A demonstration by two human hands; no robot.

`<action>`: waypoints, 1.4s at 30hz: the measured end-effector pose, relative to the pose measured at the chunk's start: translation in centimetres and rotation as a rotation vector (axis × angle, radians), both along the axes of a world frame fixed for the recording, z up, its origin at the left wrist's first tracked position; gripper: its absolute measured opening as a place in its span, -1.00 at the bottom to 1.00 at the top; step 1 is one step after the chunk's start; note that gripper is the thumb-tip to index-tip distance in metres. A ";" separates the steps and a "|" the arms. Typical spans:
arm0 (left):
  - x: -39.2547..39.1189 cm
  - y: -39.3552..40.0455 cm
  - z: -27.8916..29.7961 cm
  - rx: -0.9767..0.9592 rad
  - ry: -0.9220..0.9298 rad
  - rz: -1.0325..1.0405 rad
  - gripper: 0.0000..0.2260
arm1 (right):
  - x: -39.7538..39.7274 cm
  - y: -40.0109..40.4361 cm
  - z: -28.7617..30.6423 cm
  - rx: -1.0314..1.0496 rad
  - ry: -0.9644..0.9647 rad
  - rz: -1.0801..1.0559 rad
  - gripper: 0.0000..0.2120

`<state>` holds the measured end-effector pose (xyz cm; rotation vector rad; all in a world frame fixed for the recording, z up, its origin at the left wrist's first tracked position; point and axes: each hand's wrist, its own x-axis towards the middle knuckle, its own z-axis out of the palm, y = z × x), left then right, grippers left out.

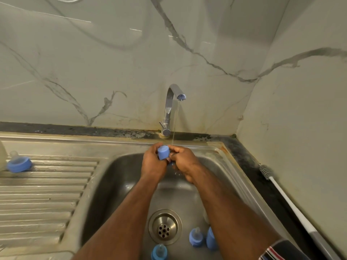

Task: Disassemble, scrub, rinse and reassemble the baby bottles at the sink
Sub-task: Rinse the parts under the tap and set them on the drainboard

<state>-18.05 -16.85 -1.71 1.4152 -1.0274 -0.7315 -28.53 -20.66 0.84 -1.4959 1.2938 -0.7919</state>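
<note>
Over the steel sink (116, 177) both hands meet under a thin stream from the tap (171, 107). My left hand (153, 162) grips a blue bottle cap (163, 152), its closed top facing me. My right hand (185, 162) curls against the cap's right side, under the water. In the basin near the drain (164, 227) lie blue collars with clear teats (195, 237) (159, 252) and another blue part (210, 239), partly hidden by my right forearm. Another blue collar with teat (18, 164) rests on the drainboard at far left.
The ribbed drainboard (43, 196) fills the left side. A pale bottle body (2, 156) shows at the left edge. A white bottle brush (281, 194) lies along the dark counter strip on the right, by the marble wall.
</note>
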 end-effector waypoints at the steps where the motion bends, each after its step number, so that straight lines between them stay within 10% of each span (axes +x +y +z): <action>1: 0.1 0.1 -0.1 -0.011 -0.022 0.011 -0.59 | 0.2 0.1 0.2 -0.001 -0.005 -0.008 -0.64; 8: 3.0 2.0 2.4 0.006 -0.193 0.049 -0.59 | 0.3 0.6 2.0 0.157 -0.468 -0.168 -0.76; 18: 15.9 9.2 4.3 0.071 -0.297 0.344 -0.62 | 3.7 4.8 -1.0 -0.091 0.554 0.459 -0.64; 35: 24.1 12.0 2.2 0.302 -0.383 0.401 -0.45 | 6.1 7.4 -4.6 0.114 0.759 0.646 -0.18; 42: 20.6 12.6 4.0 0.125 -0.549 0.492 -0.52 | 7.2 7.8 -5.6 -0.110 0.867 0.654 -0.48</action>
